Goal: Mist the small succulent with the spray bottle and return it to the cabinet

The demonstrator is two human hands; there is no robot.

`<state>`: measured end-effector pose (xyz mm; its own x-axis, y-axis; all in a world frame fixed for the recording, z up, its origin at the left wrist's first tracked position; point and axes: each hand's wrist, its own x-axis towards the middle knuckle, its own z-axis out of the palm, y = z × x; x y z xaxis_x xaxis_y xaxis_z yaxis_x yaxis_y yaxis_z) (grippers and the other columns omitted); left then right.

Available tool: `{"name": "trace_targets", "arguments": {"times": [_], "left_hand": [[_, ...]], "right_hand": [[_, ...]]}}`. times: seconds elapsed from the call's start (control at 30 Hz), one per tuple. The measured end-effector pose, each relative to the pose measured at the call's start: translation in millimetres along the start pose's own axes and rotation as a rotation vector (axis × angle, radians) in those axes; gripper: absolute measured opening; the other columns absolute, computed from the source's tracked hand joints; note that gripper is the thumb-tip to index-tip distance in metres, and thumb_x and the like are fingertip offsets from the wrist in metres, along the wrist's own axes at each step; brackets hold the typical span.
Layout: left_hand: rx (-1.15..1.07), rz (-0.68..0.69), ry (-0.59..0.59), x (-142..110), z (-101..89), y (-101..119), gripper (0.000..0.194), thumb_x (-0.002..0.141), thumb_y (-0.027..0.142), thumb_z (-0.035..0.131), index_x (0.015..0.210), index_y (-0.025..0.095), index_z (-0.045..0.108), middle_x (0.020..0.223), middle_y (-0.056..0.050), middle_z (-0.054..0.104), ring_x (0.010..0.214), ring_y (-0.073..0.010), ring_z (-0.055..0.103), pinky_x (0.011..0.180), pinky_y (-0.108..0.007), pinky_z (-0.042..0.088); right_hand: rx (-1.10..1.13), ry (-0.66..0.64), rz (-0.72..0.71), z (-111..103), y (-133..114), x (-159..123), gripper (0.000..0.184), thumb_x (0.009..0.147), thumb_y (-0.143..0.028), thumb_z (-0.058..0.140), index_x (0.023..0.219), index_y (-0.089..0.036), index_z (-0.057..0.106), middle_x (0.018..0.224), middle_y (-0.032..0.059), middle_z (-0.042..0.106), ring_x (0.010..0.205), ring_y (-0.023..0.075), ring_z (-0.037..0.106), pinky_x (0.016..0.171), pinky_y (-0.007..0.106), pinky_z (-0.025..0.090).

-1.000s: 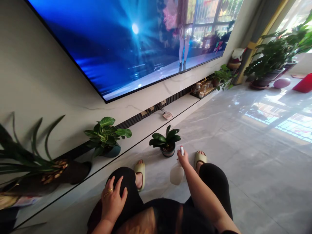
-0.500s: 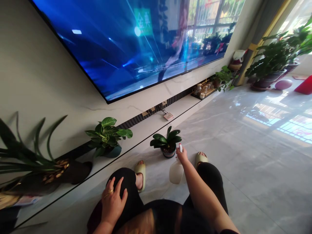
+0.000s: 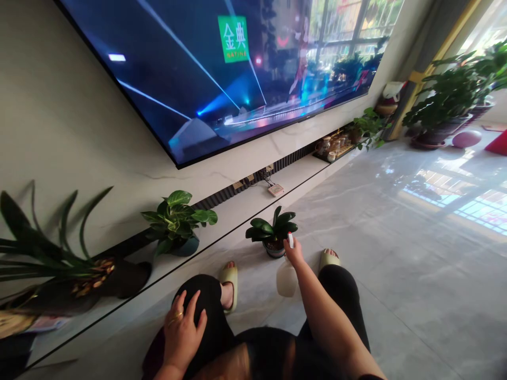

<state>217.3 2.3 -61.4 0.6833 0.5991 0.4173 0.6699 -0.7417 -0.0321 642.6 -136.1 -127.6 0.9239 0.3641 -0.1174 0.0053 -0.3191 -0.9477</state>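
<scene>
My right hand (image 3: 293, 255) is closed round the head of a translucent white spray bottle (image 3: 287, 278), with the nozzle close to a small potted plant (image 3: 273, 233) with dark green leaves standing on the floor between my feet. My left hand (image 3: 182, 328) rests flat on my left knee, fingers spread, a gold ring on one finger. I am squatting in black trousers and pale yellow slippers (image 3: 229, 282).
A low white ledge (image 3: 253, 198) runs along the wall under a large lit television (image 3: 222, 68). A leafy pot (image 3: 176, 222) and a long-leaved plant (image 3: 51, 264) stand on the ledge at left. More plants (image 3: 447, 105) stand at the far right on the glossy tile floor.
My right hand has carried the spray bottle a little forward and closer to the small plant. The left hand stays on my knee. The picture on the television has changed.
</scene>
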Motion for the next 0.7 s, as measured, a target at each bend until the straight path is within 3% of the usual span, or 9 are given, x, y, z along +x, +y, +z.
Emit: {"name": "trace_targets", "arguments": {"times": [0.1, 0.37, 0.6, 0.7], "left_hand": [[-0.014, -0.014, -0.006, 0.2, -0.4, 0.0, 0.044, 0.102, 0.033, 0.053, 0.142, 0.017, 0.063, 0.156, -0.024, 0.050, 0.141, -0.0413, 0.058, 0.111, -0.058, 0.055], [-0.034, -0.022, -0.021, 1.1, -0.7, 0.6, 0.046, 0.101, 0.034, 0.053, 0.142, 0.017, 0.064, 0.156, -0.025, 0.050, 0.140, -0.0421, 0.058, 0.112, -0.060, 0.054], [-0.012, -0.003, -0.013, 1.1, 0.7, 0.7, 0.046, 0.101, 0.034, 0.053, 0.142, 0.016, 0.064, 0.156, -0.024, 0.050, 0.139, -0.0414, 0.058, 0.113, -0.059, 0.054], [-0.001, -0.009, -0.012, 1.7, 0.6, 1.1, 0.045, 0.101, 0.034, 0.053, 0.142, 0.019, 0.063, 0.156, -0.022, 0.050, 0.140, -0.0404, 0.057, 0.114, -0.058, 0.053]], "right_hand": [[-0.013, 0.024, 0.006, -4.3, 0.1, 2.4, 0.019, 0.084, -0.043, 0.063, 0.081, -0.025, 0.059, 0.076, 0.0024, 0.067, 0.078, 0.0225, 0.068, 0.070, 0.032, 0.056], [-0.047, -0.083, -0.010, -4.8, 1.9, -10.4, 0.019, 0.085, -0.043, 0.063, 0.078, -0.027, 0.058, 0.068, -0.0014, 0.061, 0.069, 0.0199, 0.063, 0.060, 0.028, 0.050], [-0.086, -0.197, -0.166, 0.7, -8.6, -32.5, 0.011, 0.089, -0.036, 0.059, 0.085, -0.026, 0.060, 0.086, 0.0025, 0.070, 0.086, 0.0216, 0.068, 0.081, 0.031, 0.054], [-0.123, -0.200, -0.156, -0.1, -7.0, -33.4, 0.012, 0.090, -0.035, 0.058, 0.081, -0.026, 0.057, 0.080, 0.0025, 0.068, 0.082, 0.0224, 0.068, 0.078, 0.031, 0.052]]}}
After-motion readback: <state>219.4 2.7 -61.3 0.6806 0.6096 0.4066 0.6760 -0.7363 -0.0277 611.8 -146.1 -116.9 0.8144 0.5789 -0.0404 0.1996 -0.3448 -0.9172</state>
